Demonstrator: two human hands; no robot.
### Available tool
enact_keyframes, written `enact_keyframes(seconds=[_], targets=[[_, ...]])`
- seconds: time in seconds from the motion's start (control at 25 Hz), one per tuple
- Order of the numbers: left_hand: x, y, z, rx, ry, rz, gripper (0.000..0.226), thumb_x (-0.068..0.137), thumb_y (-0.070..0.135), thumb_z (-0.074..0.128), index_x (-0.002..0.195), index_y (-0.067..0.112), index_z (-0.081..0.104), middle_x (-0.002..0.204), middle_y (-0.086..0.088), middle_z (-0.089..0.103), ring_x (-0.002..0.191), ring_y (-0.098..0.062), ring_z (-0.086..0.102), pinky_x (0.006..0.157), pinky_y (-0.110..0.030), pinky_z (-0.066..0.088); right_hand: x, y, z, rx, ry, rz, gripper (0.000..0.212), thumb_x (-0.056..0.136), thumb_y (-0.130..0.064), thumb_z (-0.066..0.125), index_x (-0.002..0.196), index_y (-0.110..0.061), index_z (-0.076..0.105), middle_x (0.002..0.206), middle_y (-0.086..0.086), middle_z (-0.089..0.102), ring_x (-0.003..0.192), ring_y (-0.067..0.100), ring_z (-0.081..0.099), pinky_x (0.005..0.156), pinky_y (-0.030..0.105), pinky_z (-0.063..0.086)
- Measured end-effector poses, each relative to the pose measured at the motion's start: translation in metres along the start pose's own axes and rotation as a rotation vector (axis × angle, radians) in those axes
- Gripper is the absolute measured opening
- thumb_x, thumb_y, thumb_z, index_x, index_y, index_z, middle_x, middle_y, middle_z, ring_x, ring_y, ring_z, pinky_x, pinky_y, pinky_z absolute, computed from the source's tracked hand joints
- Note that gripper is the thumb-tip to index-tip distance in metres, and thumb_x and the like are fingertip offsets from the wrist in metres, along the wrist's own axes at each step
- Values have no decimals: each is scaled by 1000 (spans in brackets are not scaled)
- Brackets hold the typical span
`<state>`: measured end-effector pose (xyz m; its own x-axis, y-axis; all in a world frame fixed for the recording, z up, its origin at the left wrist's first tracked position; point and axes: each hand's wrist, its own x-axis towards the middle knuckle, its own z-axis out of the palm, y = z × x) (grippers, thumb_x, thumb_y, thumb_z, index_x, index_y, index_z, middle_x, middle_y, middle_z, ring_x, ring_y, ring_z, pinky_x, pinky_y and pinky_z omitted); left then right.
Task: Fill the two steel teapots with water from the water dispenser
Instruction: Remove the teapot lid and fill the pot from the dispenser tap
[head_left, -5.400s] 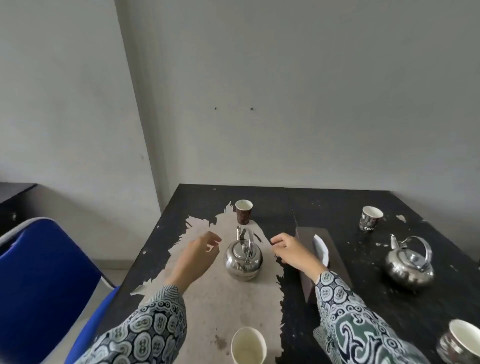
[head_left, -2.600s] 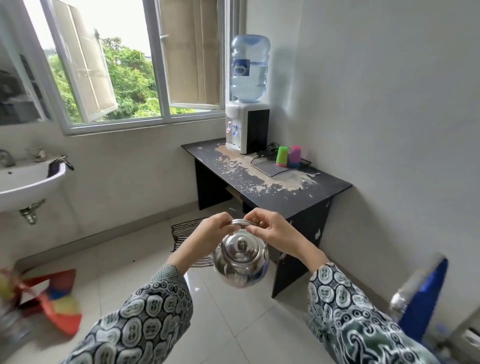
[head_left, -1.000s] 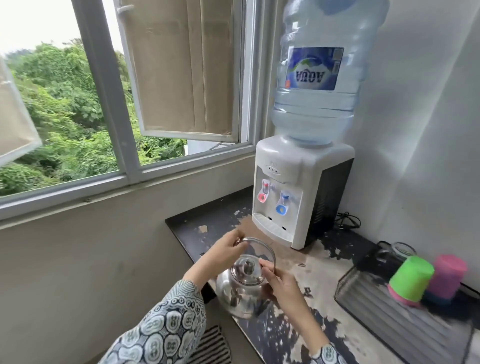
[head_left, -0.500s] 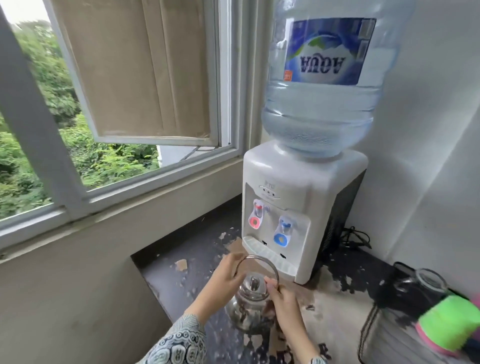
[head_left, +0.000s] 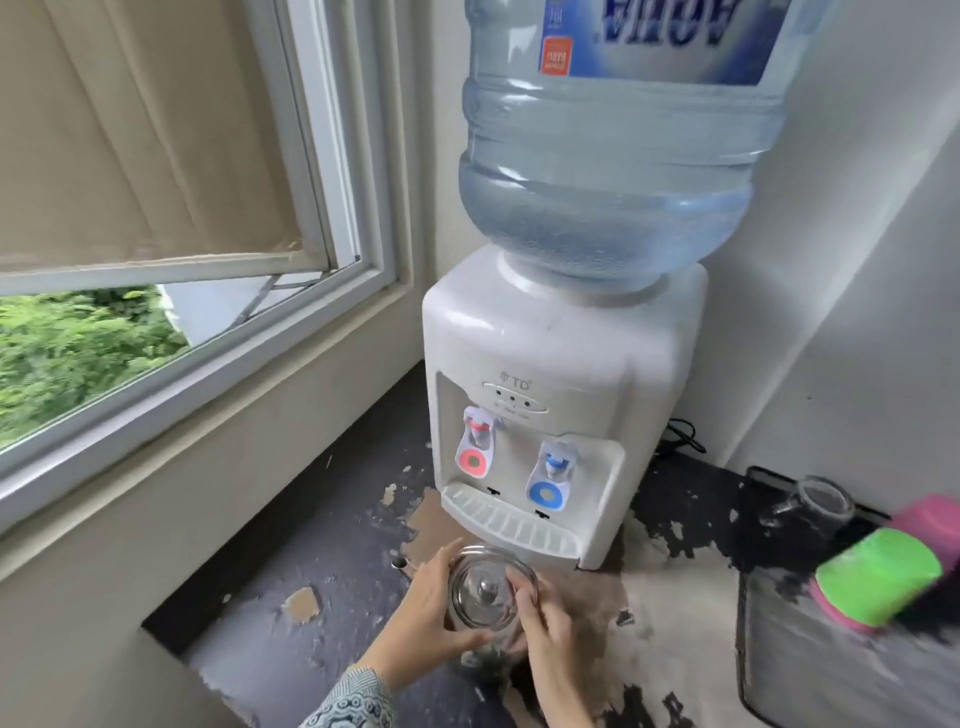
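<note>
My left hand (head_left: 423, 605) and right hand (head_left: 543, 631) curl around the steel teapot (head_left: 488, 608) from both sides, on the desk just in front of the water dispenser (head_left: 550, 405), below its drip tray. The steel is smooth and probably slippery, light now (I think empty), so its hoop handle will be safer once full.

Hands (head_left: 426, 618) hide the teapot (head_left: 485, 597) sides; bottle (head_left: 613, 135) top cut off.

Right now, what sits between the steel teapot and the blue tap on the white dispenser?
Head view: only the dispenser's white drip tray lies between steel teapot and blue tap.
</note>
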<state>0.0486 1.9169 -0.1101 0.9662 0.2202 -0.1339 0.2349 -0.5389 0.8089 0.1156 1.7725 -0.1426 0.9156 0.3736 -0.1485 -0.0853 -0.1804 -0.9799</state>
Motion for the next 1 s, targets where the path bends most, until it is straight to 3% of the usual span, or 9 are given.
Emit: enact_keyframes(seconds=[0.08, 0.28, 0.36, 0.44, 0.56, 0.68, 0.76, 0.88, 1.0], targets=[[9, -11, -8, 17, -50, 34, 104, 66, 52, 74, 138, 35, 2, 141, 18, 22, 134, -1, 20, 109, -13, 15, -1, 0, 9, -23, 57, -12, 31, 91, -15, 51, 121, -20, 54, 126, 2, 57, 117, 14, 52, 101, 37, 43], [27, -30, -30, 35, -100, 195, 99, 62, 68, 66, 129, 46, -3, 139, 30, 12, 134, 4, 20, 102, 2, 8, -9, -4, 42, -114, 312, -81, 32, 88, -8, 53, 116, -21, 48, 133, 8, 48, 124, 21, 44, 103, 17, 34], [31, -36, -31, 59, -114, 241, 101, 64, 67, 65, 132, 44, -7, 145, 24, 13, 135, 4, 18, 108, -5, 8, -20, -2, 55, -253, 587, -184, 20, 86, -24, 58, 103, -18, 50, 128, 17, 46, 119, 29, 46, 98, 16, 33], [32, -41, -30, 121, -97, 275, 103, 68, 68, 61, 135, 36, -10, 149, 18, 12, 137, 4, 13, 113, -14, 2, -31, 0, 72, -397, 688, -263, 30, 86, -50, 48, 92, -21, 52, 125, 19, 44, 117, 24, 45, 97, 27, 36], [36, -48, -31, 287, -83, 332, 96, 74, 73, 41, 140, 25, -11, 151, 16, 2, 139, 4, 1, 111, -15, -18, -30, 0, 94, -410, 626, -225, 21, 84, -39, 57, 102, -29, 62, 140, 5, 30, 131, 23, 32, 105, 34, 32], [44, -50, -33, 369, -85, 369, 97, 69, 79, 24, 138, 24, -16, 147, 17, -10, 137, 6, -6, 109, -18, -23, -13, -12, 90, -263, 532, -140, 35, 81, -15, 65, 111, -31, 57, 144, -3, 23, 133, 6, 27, 104, 9, 25], [52, -52, -37, 357, -116, 368, 94, 70, 77, 29, 131, 28, -23, 146, 18, -9, 135, 7, -6, 108, -18, -23, -1, -21, 82, -282, 474, -95, 32, 80, -13, 67, 109, -24, 60, 139, 4, 33, 129, 12, 36, 102, 6, 26], [61, -56, -43, 303, -164, 359, 99, 68, 75, 40, 132, 30, -20, 145, 21, 5, 133, 8, 9, 108, -16, -22, 7, -30, 82, -335, 439, -58, 34, 76, -14, 71, 109, -20, 64, 126, 6, 46, 121, 18, 45, 106, 25, 34], [63, -57, -44, 279, -179, 363, 107, 60, 80, 44, 136, 29, -11, 140, 23, 13, 127, 9, 16, 109, -17, -17, 9, -30, 84, -312, 535, -76, 27, 75, -5, 70, 97, -21, 68, 113, -5, 48, 114, 18, 50, 98, 13, 36]])
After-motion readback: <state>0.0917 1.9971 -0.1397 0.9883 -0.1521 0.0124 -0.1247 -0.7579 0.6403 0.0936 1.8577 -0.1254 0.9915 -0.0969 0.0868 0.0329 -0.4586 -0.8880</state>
